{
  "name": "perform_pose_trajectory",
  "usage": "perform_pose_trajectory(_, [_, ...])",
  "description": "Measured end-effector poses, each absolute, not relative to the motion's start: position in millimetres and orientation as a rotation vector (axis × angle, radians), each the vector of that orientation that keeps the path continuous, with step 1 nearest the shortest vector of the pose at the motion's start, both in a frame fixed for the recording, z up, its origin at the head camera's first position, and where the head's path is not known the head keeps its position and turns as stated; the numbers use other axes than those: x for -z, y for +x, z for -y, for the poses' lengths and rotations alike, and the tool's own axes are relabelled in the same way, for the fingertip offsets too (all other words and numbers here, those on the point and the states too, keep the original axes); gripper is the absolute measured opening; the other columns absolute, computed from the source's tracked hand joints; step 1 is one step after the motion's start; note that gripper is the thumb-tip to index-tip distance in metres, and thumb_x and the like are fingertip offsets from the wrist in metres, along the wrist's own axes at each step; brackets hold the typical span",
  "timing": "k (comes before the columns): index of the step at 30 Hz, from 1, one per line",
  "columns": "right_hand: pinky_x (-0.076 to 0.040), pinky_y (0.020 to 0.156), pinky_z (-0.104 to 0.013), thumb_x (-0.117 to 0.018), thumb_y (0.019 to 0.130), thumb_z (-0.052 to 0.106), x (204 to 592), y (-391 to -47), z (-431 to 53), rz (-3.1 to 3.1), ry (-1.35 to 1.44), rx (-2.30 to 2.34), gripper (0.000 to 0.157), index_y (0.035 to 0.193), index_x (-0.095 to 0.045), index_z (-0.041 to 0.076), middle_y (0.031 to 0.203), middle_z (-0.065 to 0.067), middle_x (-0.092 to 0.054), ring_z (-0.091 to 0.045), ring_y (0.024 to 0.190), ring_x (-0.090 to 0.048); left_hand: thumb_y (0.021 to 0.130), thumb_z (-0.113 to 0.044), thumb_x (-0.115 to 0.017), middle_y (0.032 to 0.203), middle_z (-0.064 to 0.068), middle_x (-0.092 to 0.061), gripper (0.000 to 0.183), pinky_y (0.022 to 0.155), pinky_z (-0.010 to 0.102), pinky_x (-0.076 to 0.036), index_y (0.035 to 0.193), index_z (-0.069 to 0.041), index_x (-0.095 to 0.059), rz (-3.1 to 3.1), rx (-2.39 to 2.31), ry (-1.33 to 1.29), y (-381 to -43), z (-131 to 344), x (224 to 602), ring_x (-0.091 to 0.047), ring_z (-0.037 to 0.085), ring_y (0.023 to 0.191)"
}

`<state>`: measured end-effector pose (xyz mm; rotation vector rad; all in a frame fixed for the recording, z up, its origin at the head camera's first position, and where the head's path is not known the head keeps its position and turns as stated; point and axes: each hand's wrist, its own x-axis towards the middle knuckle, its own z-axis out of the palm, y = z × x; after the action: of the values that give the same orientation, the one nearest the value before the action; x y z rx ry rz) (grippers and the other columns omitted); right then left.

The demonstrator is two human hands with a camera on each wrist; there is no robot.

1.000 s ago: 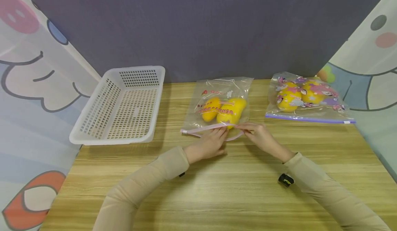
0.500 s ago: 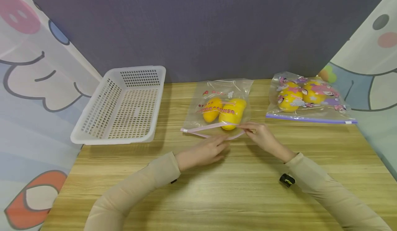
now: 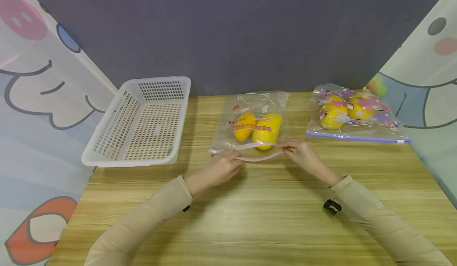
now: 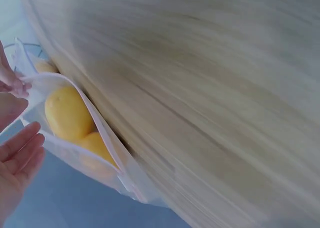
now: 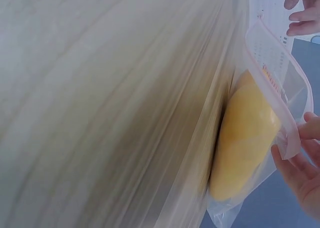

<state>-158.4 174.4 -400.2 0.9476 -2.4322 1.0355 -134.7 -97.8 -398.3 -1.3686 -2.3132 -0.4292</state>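
A clear zip bag (image 3: 228, 139) with a pink rim and red print lies mid-table, its mouth gaping toward me. Two yellow mangoes (image 3: 267, 131) are inside it; both also show in the left wrist view (image 4: 69, 112). My right hand (image 3: 303, 159) pinches the right end of the pink rim between thumb and fingers, as the right wrist view shows at the bag corner (image 5: 287, 143). My left hand (image 3: 217, 168) is at the left part of the mouth, fingers fairly straight. In the left wrist view these fingers (image 4: 25, 150) appear apart from the rim.
A white plastic basket (image 3: 171, 157) with a perforated base stands at the left. At the right lies a second zip bag (image 3: 378, 129) with a purple slider strip and yellow fruit inside. A dark grey panel (image 3: 228, 35) rises behind the wooden table (image 3: 257, 226).
My left hand has drawn out of the bag's mouth, away from the mangoes, and moved left along the rim. My right hand has kept its hold on the right end.
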Motion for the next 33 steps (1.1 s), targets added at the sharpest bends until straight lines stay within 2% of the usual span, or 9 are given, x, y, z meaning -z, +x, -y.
perform_pose_trajectory(8, [-0.053, 0.06, -0.031, -0.065, 0.065, -0.017, 399.3, -160.6, -176.9, 2.428, 0.931, -1.015, 0.022, 0.081, -0.067, -0.002, 0.083, -0.015, -0.066, -0.025, 0.072, -0.063, 0.065, 0.002, -0.073, 0.092, 0.015, -0.061, 0.022, 0.081, 0.032, -0.048, 0.085, 0.0, -0.066, 2.319, 0.456, -1.272, -137.8, 120.0, 398.7, -0.058, 0.025, 0.087])
perform_pose_trajectory(18, [-0.052, 0.059, -0.03, -0.063, 0.066, -0.019, 397.7, -162.0, -179.7, 2.453, 0.915, -1.035, 0.021, 0.081, -0.067, -0.004, 0.081, -0.016, -0.066, -0.027, 0.071, -0.062, 0.063, 0.0, -0.076, 0.094, 0.015, -0.061, 0.033, 0.079, 0.035, -0.048, 0.094, 0.003, -0.063, 2.441, 0.447, -1.102, -140.2, 144.4, 404.2, -0.058, 0.026, 0.089])
perform_pose_trajectory(33, [-0.05, 0.056, -0.023, -0.064, 0.066, -0.018, 398.8, -165.4, -185.5, 2.468, 0.881, -1.029, 0.021, 0.081, -0.067, -0.003, 0.081, -0.016, -0.066, -0.024, 0.067, -0.061, 0.062, 0.001, -0.076, 0.091, 0.013, -0.062, 0.029, 0.075, 0.033, -0.051, 0.088, 0.001, -0.065, 2.504, 0.385, -1.017, -144.0, 158.1, 412.1, -0.06, 0.025, 0.083])
